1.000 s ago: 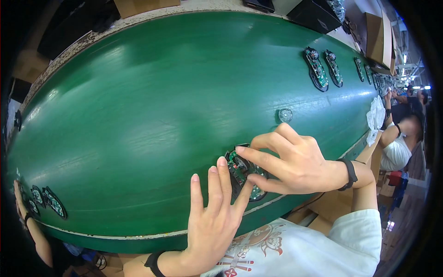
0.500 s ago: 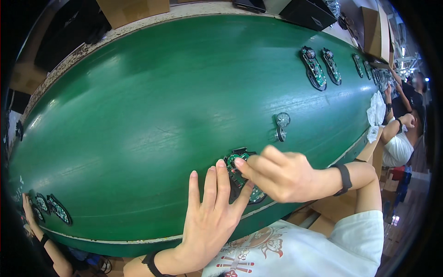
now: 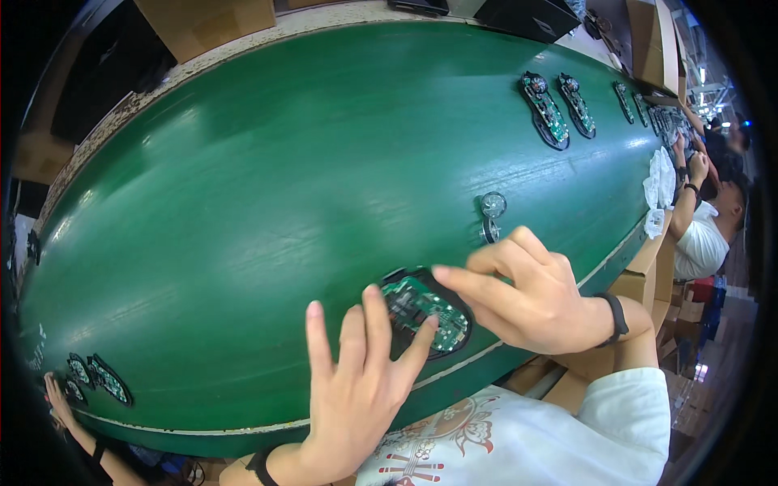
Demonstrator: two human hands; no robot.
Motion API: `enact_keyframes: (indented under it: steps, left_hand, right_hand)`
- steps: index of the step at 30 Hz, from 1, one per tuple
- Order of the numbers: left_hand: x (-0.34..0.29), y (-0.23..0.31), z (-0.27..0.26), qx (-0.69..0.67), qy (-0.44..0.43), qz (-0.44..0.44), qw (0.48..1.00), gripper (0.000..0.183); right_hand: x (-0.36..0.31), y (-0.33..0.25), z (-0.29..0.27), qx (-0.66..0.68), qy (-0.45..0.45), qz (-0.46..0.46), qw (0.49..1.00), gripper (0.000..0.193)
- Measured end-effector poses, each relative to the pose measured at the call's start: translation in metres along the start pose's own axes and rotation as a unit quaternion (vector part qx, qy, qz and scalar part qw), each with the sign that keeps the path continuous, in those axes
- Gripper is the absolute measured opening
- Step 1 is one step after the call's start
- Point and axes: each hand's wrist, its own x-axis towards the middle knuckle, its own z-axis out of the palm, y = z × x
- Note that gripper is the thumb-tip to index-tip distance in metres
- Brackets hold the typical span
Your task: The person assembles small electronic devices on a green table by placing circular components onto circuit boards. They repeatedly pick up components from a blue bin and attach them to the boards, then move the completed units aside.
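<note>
A palm-sized assembly, a black shell with a green circuit board (image 3: 450,324) in it, lies near the belt's front edge. My left hand (image 3: 361,381) steadies it, the thumb pressing on the board and the index fingertip at its left edge; the other fingers stretch out over the belt. My right hand (image 3: 527,296) is closed in a pinch at the shell's upper right edge. What its fingertips hold, if anything, is hidden. A part with a clear round disc (image 3: 493,204) and a smaller ring stands on the belt just beyond my right hand.
The green belt (image 3: 243,186) curves across the view. Two longer board assemblies (image 3: 545,112) lie at the far right, with several more beyond. At the left edge, another person's hand (image 3: 58,398) is beside several assemblies (image 3: 109,381). Co-workers and a white plastic bag (image 3: 660,182) are at right.
My right hand has drawn back to the right from the board's top, uncovering more of it. My left hand has shifted slightly left and down, and the assembly sits a little further left.
</note>
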Motion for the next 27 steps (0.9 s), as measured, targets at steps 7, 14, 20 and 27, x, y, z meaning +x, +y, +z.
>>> enact_keyframes:
  steps: [7,14,20,27]
  left_hand:
    - [-0.014,0.01,0.004,0.08,-0.006,-0.045,0.996,0.058]
    - [-0.011,0.007,0.006,0.056,-0.026,-0.04,0.997,0.062]
    - [-0.012,0.004,0.012,0.054,-0.012,-0.027,0.998,0.061]
    - [-0.01,0.003,0.012,0.045,-0.021,-0.014,0.999,0.06]
  right_hand:
    - [-0.047,-0.007,0.025,0.183,-0.001,0.108,0.977,0.025]
    - [-0.046,-0.017,0.041,0.118,0.039,0.082,0.989,0.023]
    - [-0.047,-0.017,0.047,0.099,0.048,0.076,0.991,0.023]
    - [-0.046,-0.016,0.047,0.124,0.045,0.083,0.988,0.02]
